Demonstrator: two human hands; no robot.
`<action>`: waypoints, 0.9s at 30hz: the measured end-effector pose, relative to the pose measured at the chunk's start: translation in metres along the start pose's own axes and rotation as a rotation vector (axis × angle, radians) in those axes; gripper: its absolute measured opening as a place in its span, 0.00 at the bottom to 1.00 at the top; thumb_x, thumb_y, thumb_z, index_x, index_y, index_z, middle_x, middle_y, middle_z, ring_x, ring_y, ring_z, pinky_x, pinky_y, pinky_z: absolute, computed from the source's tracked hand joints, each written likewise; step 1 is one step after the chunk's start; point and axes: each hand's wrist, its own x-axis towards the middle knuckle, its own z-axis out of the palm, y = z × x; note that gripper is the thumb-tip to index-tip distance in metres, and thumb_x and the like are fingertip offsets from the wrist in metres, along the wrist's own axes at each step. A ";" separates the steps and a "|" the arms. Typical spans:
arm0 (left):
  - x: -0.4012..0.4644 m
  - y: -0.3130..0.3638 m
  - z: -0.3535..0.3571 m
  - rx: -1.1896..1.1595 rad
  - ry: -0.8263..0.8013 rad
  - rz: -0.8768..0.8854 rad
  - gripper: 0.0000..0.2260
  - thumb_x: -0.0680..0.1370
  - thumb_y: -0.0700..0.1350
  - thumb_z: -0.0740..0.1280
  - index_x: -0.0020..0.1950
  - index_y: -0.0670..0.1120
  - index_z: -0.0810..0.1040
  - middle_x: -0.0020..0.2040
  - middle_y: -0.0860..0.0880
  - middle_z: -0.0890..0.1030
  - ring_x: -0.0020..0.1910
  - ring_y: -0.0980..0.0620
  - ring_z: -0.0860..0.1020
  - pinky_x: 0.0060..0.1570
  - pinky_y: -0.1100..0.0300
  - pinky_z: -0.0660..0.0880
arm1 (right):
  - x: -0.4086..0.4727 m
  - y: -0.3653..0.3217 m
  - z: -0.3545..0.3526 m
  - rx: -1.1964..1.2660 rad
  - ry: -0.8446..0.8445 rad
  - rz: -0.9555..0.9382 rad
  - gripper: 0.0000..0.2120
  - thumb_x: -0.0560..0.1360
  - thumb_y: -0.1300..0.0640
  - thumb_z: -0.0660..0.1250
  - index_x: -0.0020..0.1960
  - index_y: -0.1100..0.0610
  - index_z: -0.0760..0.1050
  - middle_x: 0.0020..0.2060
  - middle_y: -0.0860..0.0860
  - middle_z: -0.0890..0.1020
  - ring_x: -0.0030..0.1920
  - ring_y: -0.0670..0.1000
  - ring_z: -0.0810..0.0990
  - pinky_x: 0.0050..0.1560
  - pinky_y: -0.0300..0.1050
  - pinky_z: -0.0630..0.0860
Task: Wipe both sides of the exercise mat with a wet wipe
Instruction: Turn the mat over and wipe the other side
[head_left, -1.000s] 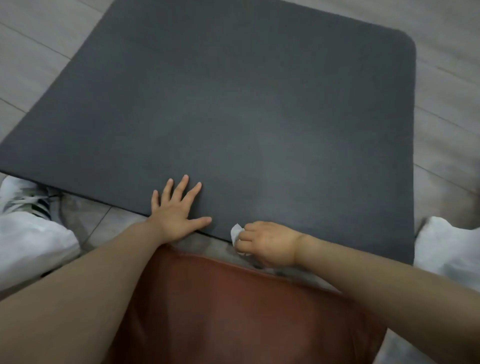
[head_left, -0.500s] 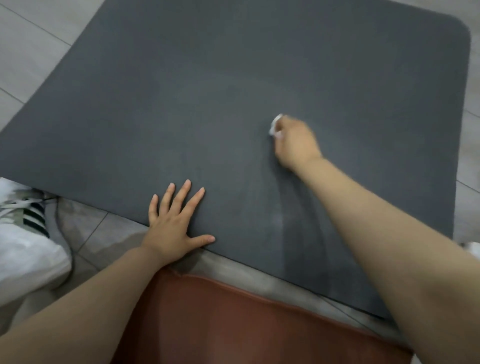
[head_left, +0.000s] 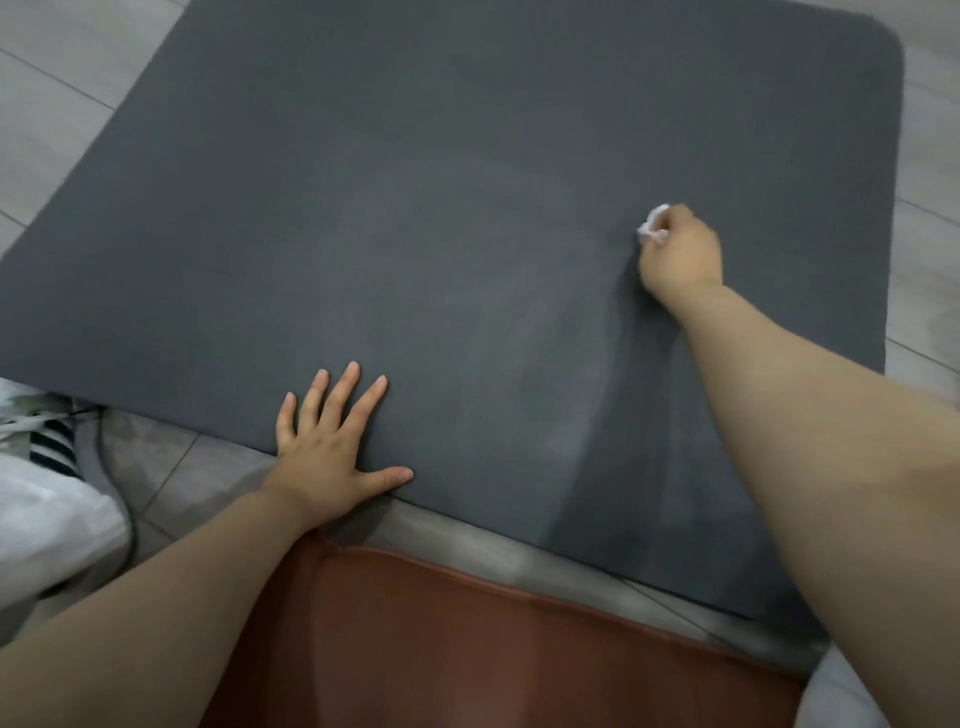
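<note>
Exercise mat (head_left: 415, 208), dark grey, rounded far-right corner, flat on a pale tiled floor (head_left: 67, 88), filling most of the view; faint damp streaks near its right-centre. Brown cushion (head_left: 467, 649) at the near edge, just short of the mat. White trouser leg (head_left: 47, 525) and striped shoe (head_left: 52, 436), near left. Left hand (head_left: 332, 447), fingers spread and straight, pressing flat on the mat's near edge. Right hand (head_left: 680, 249), fingers curled around a bunched white wet wipe (head_left: 653, 224), on the mat's right part.

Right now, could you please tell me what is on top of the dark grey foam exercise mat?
On the mat: the flat left hand and the right hand gripping a white wet wipe, mostly covered.
</note>
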 end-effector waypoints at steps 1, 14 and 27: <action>0.000 0.000 -0.001 0.005 -0.012 -0.002 0.49 0.60 0.80 0.50 0.79 0.63 0.44 0.82 0.54 0.44 0.80 0.47 0.40 0.75 0.42 0.37 | -0.013 -0.006 0.005 0.005 -0.014 -0.119 0.07 0.75 0.59 0.60 0.50 0.56 0.76 0.50 0.58 0.82 0.53 0.60 0.79 0.52 0.46 0.73; 0.007 0.030 -0.035 0.252 -0.367 -0.122 0.49 0.71 0.76 0.57 0.77 0.59 0.28 0.78 0.52 0.29 0.78 0.43 0.34 0.77 0.40 0.43 | -0.069 -0.020 0.006 -0.134 -0.209 -0.973 0.14 0.77 0.52 0.54 0.48 0.57 0.76 0.45 0.59 0.81 0.47 0.61 0.79 0.46 0.48 0.74; 0.017 0.069 -0.056 0.340 -0.571 -0.258 0.50 0.77 0.67 0.62 0.75 0.51 0.24 0.77 0.45 0.26 0.78 0.36 0.34 0.75 0.39 0.54 | -0.205 0.035 -0.021 -0.129 -0.944 -1.426 0.02 0.78 0.56 0.61 0.48 0.50 0.69 0.43 0.47 0.75 0.42 0.50 0.72 0.43 0.41 0.68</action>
